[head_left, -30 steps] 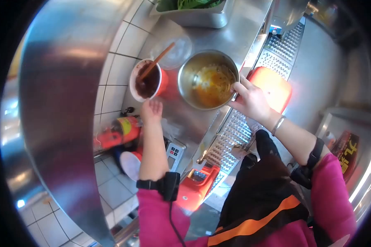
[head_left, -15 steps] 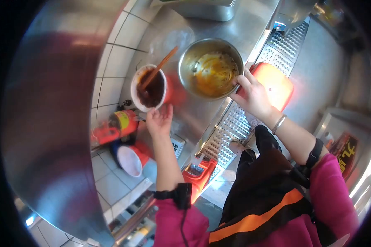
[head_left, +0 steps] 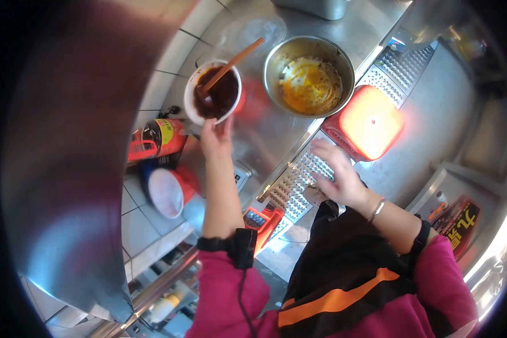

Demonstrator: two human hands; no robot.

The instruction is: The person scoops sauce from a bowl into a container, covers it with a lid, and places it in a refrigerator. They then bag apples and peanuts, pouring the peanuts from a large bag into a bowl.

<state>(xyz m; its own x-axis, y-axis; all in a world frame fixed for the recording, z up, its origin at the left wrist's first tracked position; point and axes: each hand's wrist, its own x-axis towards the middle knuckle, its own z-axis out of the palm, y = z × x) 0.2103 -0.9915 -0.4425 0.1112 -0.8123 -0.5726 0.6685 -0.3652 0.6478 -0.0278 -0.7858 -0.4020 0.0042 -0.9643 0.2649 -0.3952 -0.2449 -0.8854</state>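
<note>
My left hand (head_left: 216,138) grips the near rim of a white-rimmed red tub (head_left: 189,105) of dark brown sauce. A long orange-brown handled utensil (head_left: 234,65) leans in the sauce, its lower end partly sunk. To the right of the tub, a round metal bowl (head_left: 269,84) sits on the steel counter with yellow and whitish liquid, like beaten egg, inside. My right hand (head_left: 341,174) is below the bowl and apart from it, holding nothing, its fingers spread and curved.
A lit red-orange box-shaped thing (head_left: 372,124) stands right of the bowl by the counter (head_left: 265,158) edge. A red bottle with a yellow label (head_left: 166,132) and a tilted white-and-red tub (head_left: 166,193) are at left. A clear round lid (head_left: 253,34) lies behind, near a metal container (head_left: 321,7).
My right hand has let go of the bowl's rim and drawn back toward my body. My left hand's fingers have closed on the sauce tub's rim.
</note>
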